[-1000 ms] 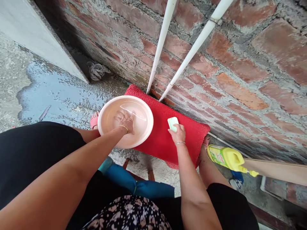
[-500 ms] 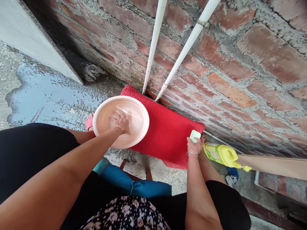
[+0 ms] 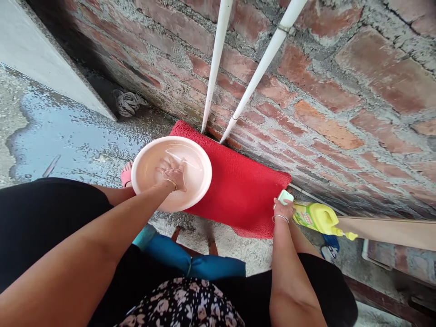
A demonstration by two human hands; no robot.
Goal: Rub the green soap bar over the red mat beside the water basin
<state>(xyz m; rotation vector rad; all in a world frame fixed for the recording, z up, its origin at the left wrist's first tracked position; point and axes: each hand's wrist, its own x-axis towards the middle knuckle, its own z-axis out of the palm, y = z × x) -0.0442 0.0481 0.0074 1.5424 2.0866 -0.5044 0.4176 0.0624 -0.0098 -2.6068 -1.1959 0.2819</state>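
Note:
My left hand (image 3: 173,175) is down in the water of a pale pink basin (image 3: 136,185), fingers spread and nothing seen in them. The basin stands on the left part of a red mat (image 3: 238,186). Past the mat's right end, my right hand (image 3: 284,209) grips a pale green bar of soap (image 3: 285,196), a small rounded block. Part of the bar is hidden behind my fingers. Close to the right of this hand is a yellow bottle (image 3: 316,216) with a printed label and a pump-like top.
A brick wall (image 3: 327,122) with two white pipes (image 3: 260,72) rises behind the mat. Wet concrete with a puddle (image 3: 68,136) lies at left, near a grey slab (image 3: 51,59) and a bundled rag (image 3: 127,102). Below the basin is a blue roll (image 3: 190,261).
My right hand has shifted slightly right with the bar of soap, toward the yellow bottle. The left hand stays in the basin, its fingers still spread.

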